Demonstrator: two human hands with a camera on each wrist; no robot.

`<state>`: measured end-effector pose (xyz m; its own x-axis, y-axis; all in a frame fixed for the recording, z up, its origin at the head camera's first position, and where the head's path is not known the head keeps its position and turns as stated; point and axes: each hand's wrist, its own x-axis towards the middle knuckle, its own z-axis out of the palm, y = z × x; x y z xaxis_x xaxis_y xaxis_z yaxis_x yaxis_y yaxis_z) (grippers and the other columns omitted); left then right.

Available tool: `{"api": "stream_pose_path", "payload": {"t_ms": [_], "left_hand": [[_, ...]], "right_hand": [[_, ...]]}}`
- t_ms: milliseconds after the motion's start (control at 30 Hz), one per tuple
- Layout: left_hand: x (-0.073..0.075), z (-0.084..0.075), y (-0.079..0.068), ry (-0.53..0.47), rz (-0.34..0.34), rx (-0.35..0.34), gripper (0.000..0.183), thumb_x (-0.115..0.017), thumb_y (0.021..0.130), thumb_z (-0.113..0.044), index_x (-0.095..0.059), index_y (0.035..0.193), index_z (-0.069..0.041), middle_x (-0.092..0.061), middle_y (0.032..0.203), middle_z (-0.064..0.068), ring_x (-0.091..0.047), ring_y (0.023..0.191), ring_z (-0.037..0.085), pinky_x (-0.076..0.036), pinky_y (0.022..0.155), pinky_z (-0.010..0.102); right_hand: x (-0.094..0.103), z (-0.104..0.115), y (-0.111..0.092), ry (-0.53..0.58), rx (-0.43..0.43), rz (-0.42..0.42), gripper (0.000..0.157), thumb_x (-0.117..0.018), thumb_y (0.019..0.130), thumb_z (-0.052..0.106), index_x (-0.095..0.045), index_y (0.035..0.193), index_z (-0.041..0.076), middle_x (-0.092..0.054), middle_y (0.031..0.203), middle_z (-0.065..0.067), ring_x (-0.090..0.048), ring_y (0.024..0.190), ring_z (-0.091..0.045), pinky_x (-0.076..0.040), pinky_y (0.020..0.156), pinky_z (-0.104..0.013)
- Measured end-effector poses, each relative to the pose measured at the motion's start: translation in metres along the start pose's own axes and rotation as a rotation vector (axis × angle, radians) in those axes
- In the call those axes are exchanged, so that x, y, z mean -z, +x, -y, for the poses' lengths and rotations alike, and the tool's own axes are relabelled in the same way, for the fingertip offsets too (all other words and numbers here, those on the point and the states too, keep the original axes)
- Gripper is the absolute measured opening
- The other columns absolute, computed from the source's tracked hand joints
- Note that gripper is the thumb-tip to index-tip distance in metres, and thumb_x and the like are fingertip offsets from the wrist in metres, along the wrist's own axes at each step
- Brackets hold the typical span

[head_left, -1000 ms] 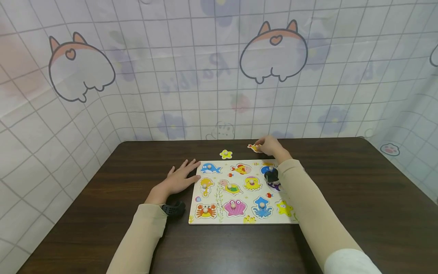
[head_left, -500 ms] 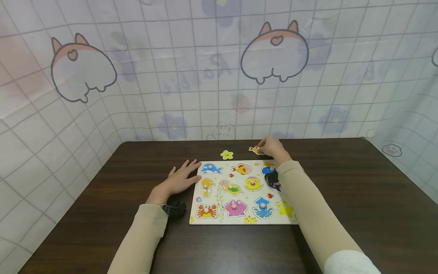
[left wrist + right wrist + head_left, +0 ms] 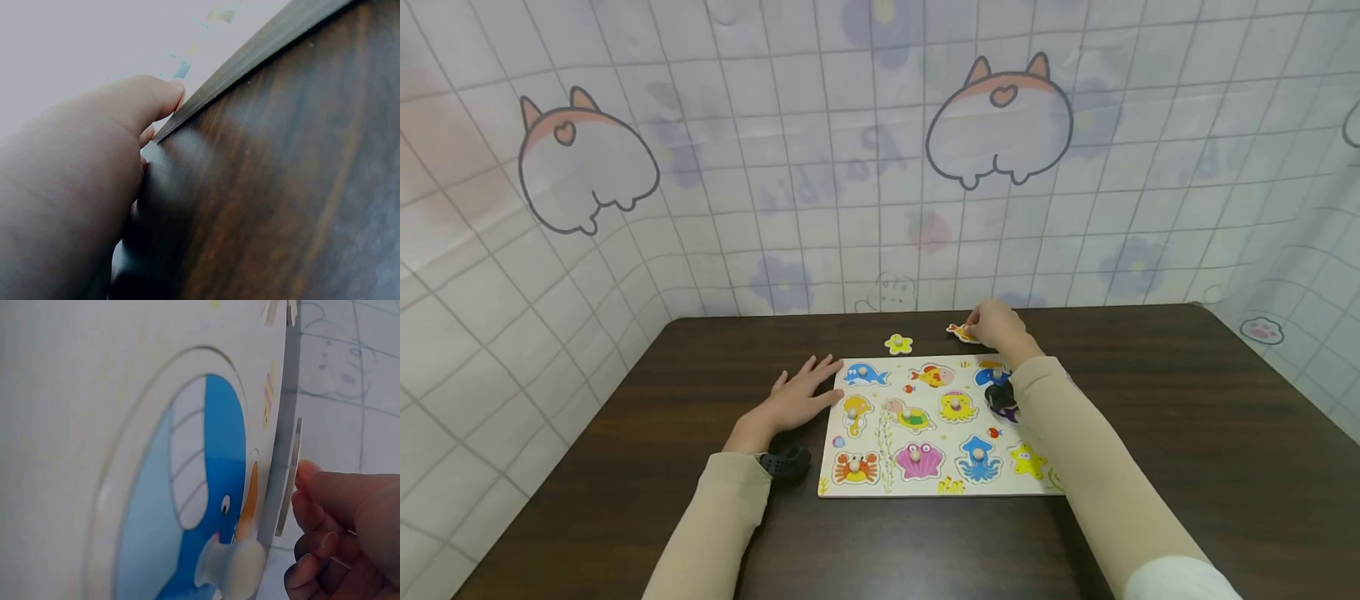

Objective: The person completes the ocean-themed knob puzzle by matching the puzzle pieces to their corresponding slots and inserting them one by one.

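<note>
In the head view my right hand [image 3: 1000,327] pinches an orange-and-yellow fish puzzle piece [image 3: 961,333] behind the puzzle board. The right wrist view has that piece edge-on, its thin rim [image 3: 289,481] at my thumb and fingertips. My left hand [image 3: 793,400] lies spread at the board's left edge, thumb and fingertips touching it. The white sea-animal puzzle board [image 3: 880,492] is flat on the table. Most of its pictures carry round knobs; the printed fish [image 3: 932,376] and printed starfish [image 3: 1026,460] show none. A yellow starfish piece [image 3: 898,343] rests behind the board. My right forearm covers the board's right side.
The dark wooden table [image 3: 625,467] meets a white grid-patterned curtain [image 3: 820,200] at its back edge. A dark wrist camera [image 3: 786,462] sits on my left wrist. Close up in the right wrist view is a blue whale piece [image 3: 219,444] with a knob.
The head view has tilted slightly, so the table and board appear a little lower. My right hand keeps its pinch on the fish piece, and my left hand stays at the board's edge.
</note>
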<state>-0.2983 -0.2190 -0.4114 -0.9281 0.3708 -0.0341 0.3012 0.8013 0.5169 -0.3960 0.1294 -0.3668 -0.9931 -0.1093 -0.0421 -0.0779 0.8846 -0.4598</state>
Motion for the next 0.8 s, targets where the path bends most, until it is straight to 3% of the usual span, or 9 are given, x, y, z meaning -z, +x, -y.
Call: {"api": "stream_pose_path", "payload": {"t_ms": [500,800], "left_hand": [[-0.001,0.0,0.0,-0.01,0.002,-0.004,0.067,-0.051,0.108,-0.041,-0.027,0.164,-0.013,-0.014,0.17,0.014,-0.002,0.156,0.037,0.006,0.117,0.068],[-0.002,-0.001,0.001,-0.012,0.004,-0.009,0.068,-0.052,0.108,-0.041,-0.027,0.164,-0.014,-0.014,0.17,0.013,-0.003,0.156,0.036,0.006,0.118,0.067]], "right_hand": [[0.001,0.004,-0.018,0.036,0.048,-0.005,0.024,-0.067,0.102,0.023,-0.074,0.114,0.003,-0.071,0.109,-0.012,-0.062,0.099,-0.029,-0.048,0.093,-0.049],[0.003,0.01,-0.03,0.028,0.107,0.024,0.025,-0.067,0.102,0.025,-0.075,0.115,0.005,-0.071,0.111,-0.01,-0.062,0.098,-0.028,-0.05,0.088,-0.045]]}}
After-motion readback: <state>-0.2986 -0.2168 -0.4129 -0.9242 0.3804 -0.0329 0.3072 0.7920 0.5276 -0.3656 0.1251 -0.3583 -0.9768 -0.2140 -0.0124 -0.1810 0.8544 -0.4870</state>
